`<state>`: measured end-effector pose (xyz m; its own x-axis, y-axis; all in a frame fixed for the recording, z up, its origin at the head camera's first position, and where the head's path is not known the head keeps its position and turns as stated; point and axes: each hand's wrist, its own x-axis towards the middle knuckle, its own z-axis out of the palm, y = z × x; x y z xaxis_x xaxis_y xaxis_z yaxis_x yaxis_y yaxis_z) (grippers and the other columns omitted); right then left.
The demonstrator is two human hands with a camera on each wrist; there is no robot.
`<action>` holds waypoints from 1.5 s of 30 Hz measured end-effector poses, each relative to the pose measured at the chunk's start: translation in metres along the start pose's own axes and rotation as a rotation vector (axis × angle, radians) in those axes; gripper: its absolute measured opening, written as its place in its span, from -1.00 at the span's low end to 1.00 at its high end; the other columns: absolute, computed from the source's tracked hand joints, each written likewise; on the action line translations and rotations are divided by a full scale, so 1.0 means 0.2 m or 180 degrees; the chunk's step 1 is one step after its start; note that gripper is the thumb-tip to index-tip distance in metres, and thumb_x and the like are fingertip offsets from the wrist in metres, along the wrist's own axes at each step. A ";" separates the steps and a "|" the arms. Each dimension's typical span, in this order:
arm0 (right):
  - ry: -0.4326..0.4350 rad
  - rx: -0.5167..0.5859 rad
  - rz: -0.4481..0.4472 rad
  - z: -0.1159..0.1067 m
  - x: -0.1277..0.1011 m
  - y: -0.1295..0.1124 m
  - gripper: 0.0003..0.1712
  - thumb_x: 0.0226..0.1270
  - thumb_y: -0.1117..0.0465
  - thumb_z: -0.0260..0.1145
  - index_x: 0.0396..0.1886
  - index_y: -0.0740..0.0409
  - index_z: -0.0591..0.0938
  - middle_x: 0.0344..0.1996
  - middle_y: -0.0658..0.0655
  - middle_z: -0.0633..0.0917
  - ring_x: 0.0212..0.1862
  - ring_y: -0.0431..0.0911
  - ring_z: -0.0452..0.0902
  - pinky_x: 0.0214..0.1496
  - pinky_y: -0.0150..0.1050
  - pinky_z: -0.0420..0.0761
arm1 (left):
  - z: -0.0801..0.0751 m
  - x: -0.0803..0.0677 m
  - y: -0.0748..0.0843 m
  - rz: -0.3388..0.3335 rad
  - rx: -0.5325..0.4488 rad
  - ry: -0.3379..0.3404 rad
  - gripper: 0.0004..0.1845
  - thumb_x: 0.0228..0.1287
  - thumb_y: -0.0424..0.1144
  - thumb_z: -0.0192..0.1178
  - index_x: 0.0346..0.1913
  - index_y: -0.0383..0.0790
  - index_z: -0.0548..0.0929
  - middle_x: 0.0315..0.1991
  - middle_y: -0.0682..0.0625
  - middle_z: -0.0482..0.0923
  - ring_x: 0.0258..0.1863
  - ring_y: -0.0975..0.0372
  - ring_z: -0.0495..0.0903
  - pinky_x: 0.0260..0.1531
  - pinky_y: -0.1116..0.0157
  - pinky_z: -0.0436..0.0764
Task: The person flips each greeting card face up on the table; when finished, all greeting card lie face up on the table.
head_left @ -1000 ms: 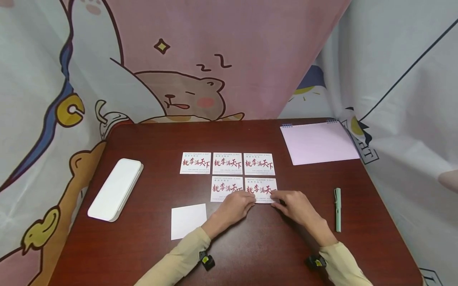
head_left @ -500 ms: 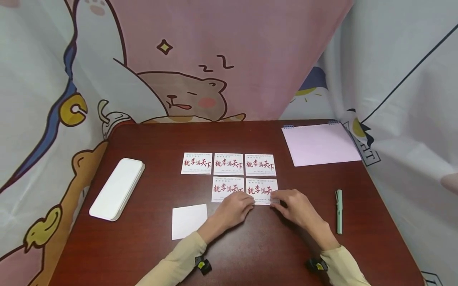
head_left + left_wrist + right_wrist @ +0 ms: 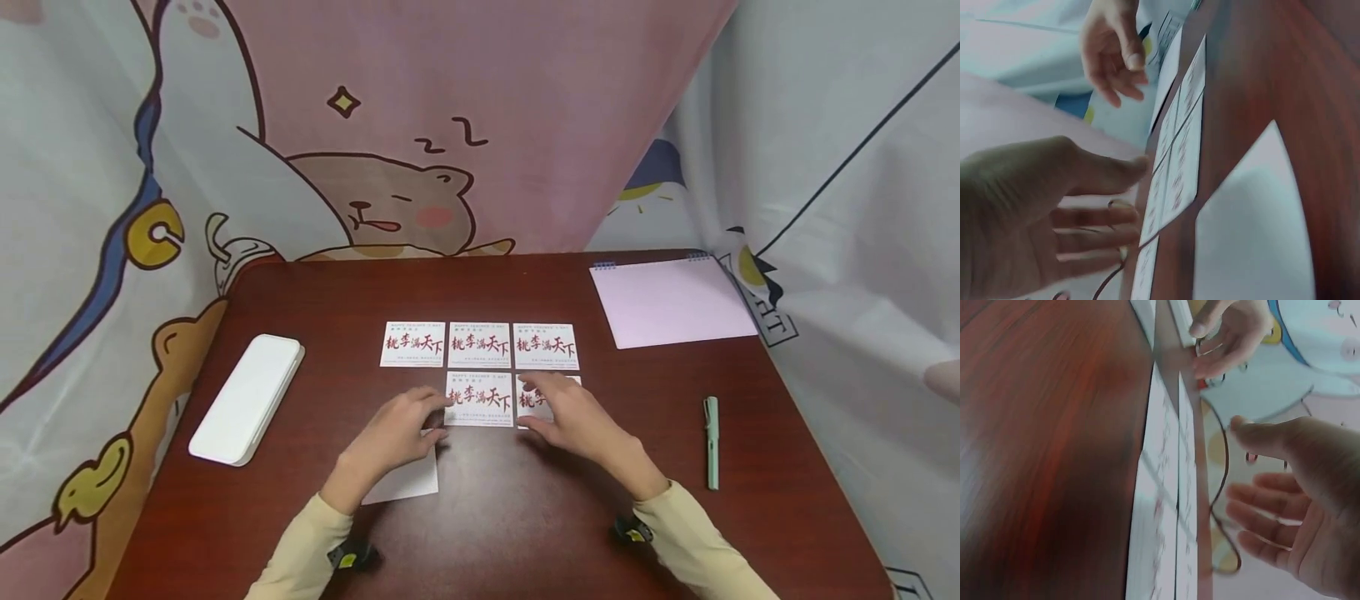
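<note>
Square white cards with red Chinese lettering lie in two rows on the table. Three make up the far row, among them the far-left card (image 3: pixel 412 344). Below them sit the near-left card (image 3: pixel 478 400) and the near-right card (image 3: pixel 531 403). My left hand (image 3: pixel 390 432) hovers with relaxed, parted fingers beside the near-left card, partly covering a blank white card (image 3: pixel 408 482). Over the near-right card is my right hand (image 3: pixel 581 417), hiding much of it. Both wrist views show the hands raised above the cards, thumbs apart from fingers, holding nothing.
A white oblong case (image 3: pixel 247 400) lies at the left. At the far right is a pink spiral-bound pad (image 3: pixel 675 302), with a pale green pen (image 3: pixel 711 442) nearer the right edge. Cartoon-printed curtains (image 3: pixel 450 83) hang around the brown table (image 3: pixel 510 533).
Both hands have come off the edges of the near-right card and moved left. The left hand is now over the blank card; the near-left card is uncovered. The cards keep their places.
</note>
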<state>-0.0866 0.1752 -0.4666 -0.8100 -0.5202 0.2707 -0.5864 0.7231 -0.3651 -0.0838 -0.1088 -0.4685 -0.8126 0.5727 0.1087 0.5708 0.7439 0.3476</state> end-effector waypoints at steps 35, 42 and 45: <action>-0.1206 -0.0568 -0.0209 0.49 0.31 -0.57 0.05 -0.64 -0.31 0.56 -0.09 0.08 0.32 -0.22 0.05 0.37 -0.18 -0.09 0.23 -0.15 -0.28 0.33 | -0.02 -0.26 -0.13 -0.1162 0.0486 -0.1008 0.07 -0.82 -0.04 0.64 0.02 -0.28 0.38 -0.12 -0.19 0.22 -0.08 -0.04 0.24 -0.10 0.01 0.38; -0.0572 -0.0490 -0.0371 0.45 0.33 -0.56 -0.37 -0.15 0.04 0.48 -0.08 0.08 0.40 -0.21 0.05 0.57 -0.23 -0.08 0.45 -0.17 -0.26 0.49 | -0.11 -0.26 -0.17 -0.0730 0.0384 -0.0310 -0.52 -0.20 -0.25 0.48 -0.11 -0.20 0.58 -0.21 -0.07 0.42 -0.18 0.07 0.43 -0.21 0.14 0.50; -0.0086 -0.0384 -0.0537 0.41 0.34 -0.56 -0.61 0.00 0.19 0.39 -0.15 0.08 0.48 -0.26 0.03 0.60 -0.26 -0.11 0.48 -0.21 -0.28 0.52 | -0.16 -0.26 -0.19 -0.0448 0.0302 0.0238 -0.76 -0.03 -0.36 0.36 -0.22 -0.17 0.65 -0.32 0.04 0.54 -0.30 0.16 0.54 -0.34 0.21 0.55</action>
<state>-0.0771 0.0211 -0.4803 -0.7012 -0.6494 0.2943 -0.7101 0.6730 -0.2069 -0.0671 -0.1780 -0.4576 -0.8897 0.4360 0.1353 0.4565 0.8461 0.2753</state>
